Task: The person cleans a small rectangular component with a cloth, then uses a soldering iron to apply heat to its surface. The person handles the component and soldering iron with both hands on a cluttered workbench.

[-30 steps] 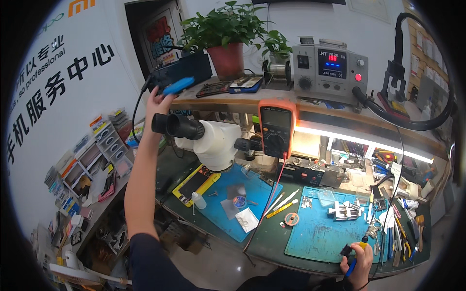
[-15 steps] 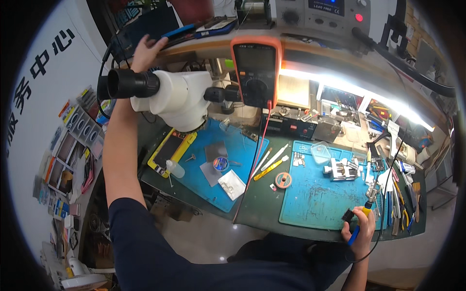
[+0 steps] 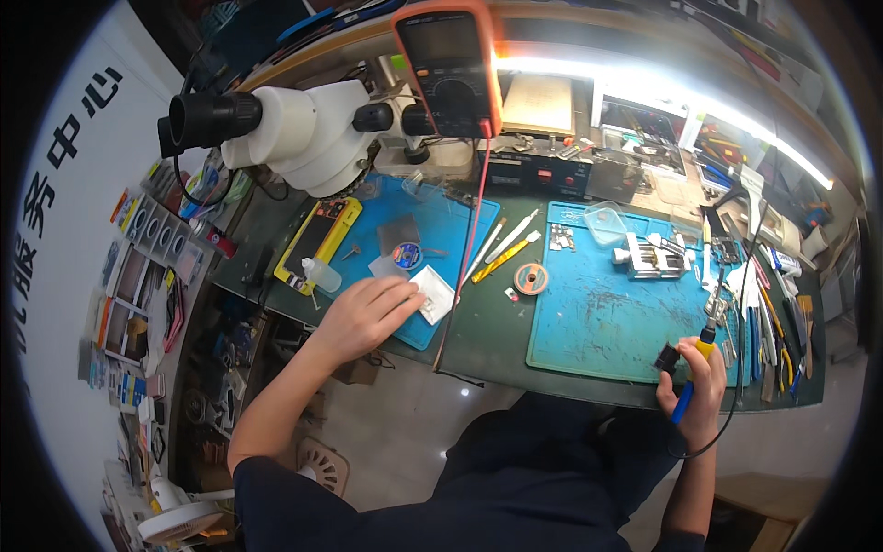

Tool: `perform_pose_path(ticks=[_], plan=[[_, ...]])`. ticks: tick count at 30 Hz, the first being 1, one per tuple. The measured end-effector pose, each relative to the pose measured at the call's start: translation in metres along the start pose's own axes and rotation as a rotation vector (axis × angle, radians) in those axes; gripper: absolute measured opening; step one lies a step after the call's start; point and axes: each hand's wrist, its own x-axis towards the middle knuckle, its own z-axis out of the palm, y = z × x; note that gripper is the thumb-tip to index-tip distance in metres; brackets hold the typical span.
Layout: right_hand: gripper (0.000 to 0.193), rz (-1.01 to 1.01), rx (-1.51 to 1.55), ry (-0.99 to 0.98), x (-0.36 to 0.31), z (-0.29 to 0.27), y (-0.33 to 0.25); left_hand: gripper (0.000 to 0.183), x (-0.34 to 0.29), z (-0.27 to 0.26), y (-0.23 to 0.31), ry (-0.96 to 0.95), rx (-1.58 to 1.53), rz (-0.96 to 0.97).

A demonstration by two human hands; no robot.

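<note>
My left hand (image 3: 368,317) reaches over the near edge of the left blue mat (image 3: 418,336). Its fingers are stretched out, the tips at a small white folded pad (image 3: 434,293); whether they touch it is hard to tell. At the right, my right hand (image 3: 696,391) is closed around the blue and yellow handle of a soldering iron (image 3: 683,401), metal end pointing away from me. A small black block (image 3: 666,358) sits at the thumb and fingertips of that hand. Near the left hand are a clear squeeze bottle (image 3: 321,274) and a small round blue-labelled tin (image 3: 407,255).
A white microscope (image 3: 303,138) and an orange multimeter (image 3: 448,69) stand behind, with a red lead hanging down. On the right mat (image 3: 598,322) is a metal clamp fixture (image 3: 655,256). A solder spool (image 3: 531,279), a yellow knife (image 3: 505,258) and several hand tools (image 3: 782,340) lie around.
My left hand has come down from the back shelf to the white pad on the left mat. My right hand keeps hold of the soldering iron. The view has tilted downward.
</note>
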Motion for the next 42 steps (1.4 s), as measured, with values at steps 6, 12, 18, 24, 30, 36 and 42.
perform_pose_path(ticks=[6,12,18,24,30,36,42], plan=[[0.057,0.003,-0.022,0.060,0.001,-0.004,-0.001,0.027,0.009,0.016,-0.008,-0.044,-0.029,0.050],[0.055,0.015,0.027,0.126,0.004,-0.001,0.007,0.037,0.010,-0.013,0.023,0.361,-0.039,-0.272],[0.057,0.071,-0.040,0.135,0.004,-0.018,0.014,0.030,0.128,0.019,0.108,0.418,-0.124,0.104],[0.058,0.084,-0.024,0.123,0.013,-0.029,0.017,0.037,0.189,0.056,0.164,0.209,-0.297,0.193],[0.061,0.001,0.054,-0.063,0.037,-0.014,0.010,0.063,0.188,0.057,0.142,-0.009,-0.632,-0.126],[0.063,-0.059,0.099,-0.241,0.052,0.001,0.000,0.078,0.175,0.054,0.142,-0.070,-0.717,-0.128],[0.045,-0.007,0.125,-0.152,0.039,-0.008,0.007,0.090,0.176,0.060,0.139,-0.076,-0.798,-0.125]])
